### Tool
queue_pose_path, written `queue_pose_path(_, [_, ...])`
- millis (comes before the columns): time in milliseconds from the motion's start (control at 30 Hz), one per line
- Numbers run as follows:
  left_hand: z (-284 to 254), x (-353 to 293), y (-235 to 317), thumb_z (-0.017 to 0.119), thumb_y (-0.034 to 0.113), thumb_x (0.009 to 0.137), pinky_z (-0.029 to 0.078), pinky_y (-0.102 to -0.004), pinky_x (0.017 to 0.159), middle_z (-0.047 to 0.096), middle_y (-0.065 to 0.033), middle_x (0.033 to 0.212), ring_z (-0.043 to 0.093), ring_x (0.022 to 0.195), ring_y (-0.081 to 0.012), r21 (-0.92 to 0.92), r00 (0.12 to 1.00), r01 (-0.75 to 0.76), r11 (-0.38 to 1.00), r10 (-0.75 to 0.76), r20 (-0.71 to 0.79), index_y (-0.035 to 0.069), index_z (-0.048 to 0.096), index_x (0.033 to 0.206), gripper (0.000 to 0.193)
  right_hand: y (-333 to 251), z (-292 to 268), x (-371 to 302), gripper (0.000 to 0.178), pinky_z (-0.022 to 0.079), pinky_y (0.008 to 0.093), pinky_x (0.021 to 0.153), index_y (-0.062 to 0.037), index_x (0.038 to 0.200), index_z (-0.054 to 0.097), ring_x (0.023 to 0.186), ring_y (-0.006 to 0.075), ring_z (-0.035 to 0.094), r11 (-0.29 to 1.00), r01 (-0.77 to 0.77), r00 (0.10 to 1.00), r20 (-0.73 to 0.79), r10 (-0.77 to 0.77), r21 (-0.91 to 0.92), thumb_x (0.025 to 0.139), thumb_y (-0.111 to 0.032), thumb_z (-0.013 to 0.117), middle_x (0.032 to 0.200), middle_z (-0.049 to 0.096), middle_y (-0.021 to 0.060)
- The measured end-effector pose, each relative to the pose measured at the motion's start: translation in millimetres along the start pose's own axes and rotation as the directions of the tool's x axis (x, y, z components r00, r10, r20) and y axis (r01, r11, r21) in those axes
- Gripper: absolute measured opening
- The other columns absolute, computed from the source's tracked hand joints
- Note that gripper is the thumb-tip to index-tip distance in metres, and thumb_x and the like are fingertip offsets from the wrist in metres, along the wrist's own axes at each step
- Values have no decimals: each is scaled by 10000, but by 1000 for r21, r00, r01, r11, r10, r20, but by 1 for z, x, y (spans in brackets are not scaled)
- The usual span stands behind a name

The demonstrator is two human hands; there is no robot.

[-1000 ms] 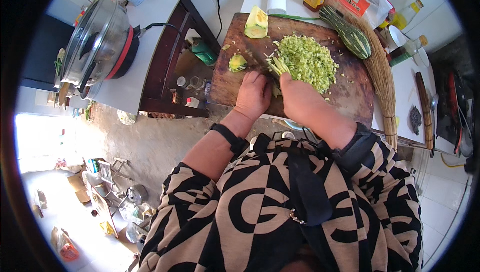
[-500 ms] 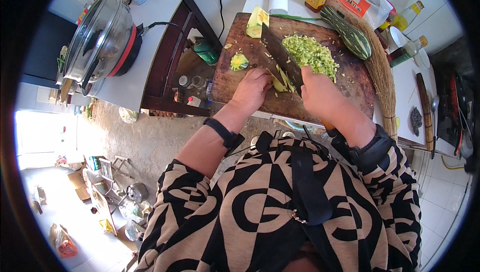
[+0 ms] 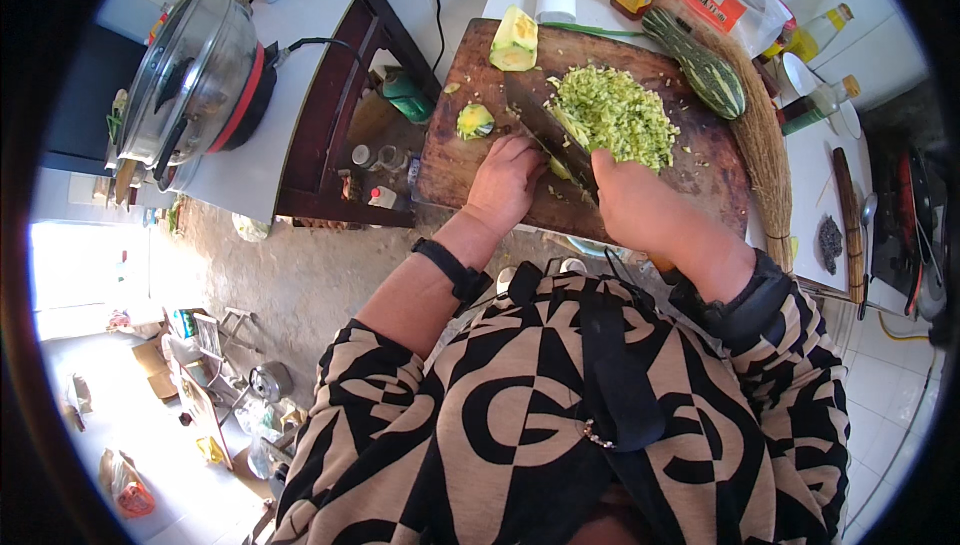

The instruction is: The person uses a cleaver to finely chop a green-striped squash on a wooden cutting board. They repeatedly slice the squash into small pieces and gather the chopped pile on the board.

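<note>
Gripping a knife (image 3: 548,132), right hand (image 3: 632,201); left hand (image 3: 507,181) curled on zucchini strips (image 3: 560,169).

Your right hand (image 3: 640,205) grips a dark knife (image 3: 548,130) over the wooden cutting board (image 3: 460,160); your left hand (image 3: 508,180) presses a green piece just beside the blade. The chopped green pile (image 3: 615,120) lies farther back, a whole striped squash (image 3: 695,63) far right.

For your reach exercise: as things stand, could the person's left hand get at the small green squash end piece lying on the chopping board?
Probably yes. The left hand rests on the board, the end piece lies just beyond it, apart, with bare wood between. The knife is off to its right.
</note>
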State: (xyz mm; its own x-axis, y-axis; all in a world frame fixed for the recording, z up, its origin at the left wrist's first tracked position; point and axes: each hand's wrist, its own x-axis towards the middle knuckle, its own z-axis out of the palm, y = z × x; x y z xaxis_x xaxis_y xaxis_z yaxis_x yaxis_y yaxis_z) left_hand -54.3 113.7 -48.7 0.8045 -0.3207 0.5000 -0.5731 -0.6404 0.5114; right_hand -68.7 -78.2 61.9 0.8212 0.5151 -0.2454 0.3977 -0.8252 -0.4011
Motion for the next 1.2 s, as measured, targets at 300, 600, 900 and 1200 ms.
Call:
queue_pose_path(300, [2,1,-1,651,21,709,470,-373,824,592,-111,928,550,945,-319,-1,1000,-7,1000,7,-20,33,635,835,128,0,9,11,305,503,489,708,131,1007,414,774,456,615,994,-100,995,-6,100,40,732,41,509,780,605,309])
queue_pose_path(600, [2,-1,0,653,23,714,471,-376,809,593,-104,905,552,917,-314,-27,999,22,999,-23,-40,34,634,828,116,-2,3,5,243,459,520,692,70,1000,395,768,470,578,997,-63,998,10,63,52,812,-28,515,768,586,305])
queue_pose_path(900, [2,1,-1,657,34,718,471,-375,812,595,-100,920,552,919,-315,-18,999,7,1000,-8,-50,38,633,835,119,6,18,19,226,456,522,694,62,975,392,772,470,577,998,-44,995,-92,49,55,812,-36,514,761,589,294])
queue_pose_path(1200, [2,-2,0,665,36,718,477,-377,801,598,-105,922,555,920,-318,-20,998,52,998,-53,-24,39,634,836,122,-1,4,12,247,460,517,680,73,998,393,761,473,581,998,-12,1000,-22,13,60,818,-42,516,752,589,298])
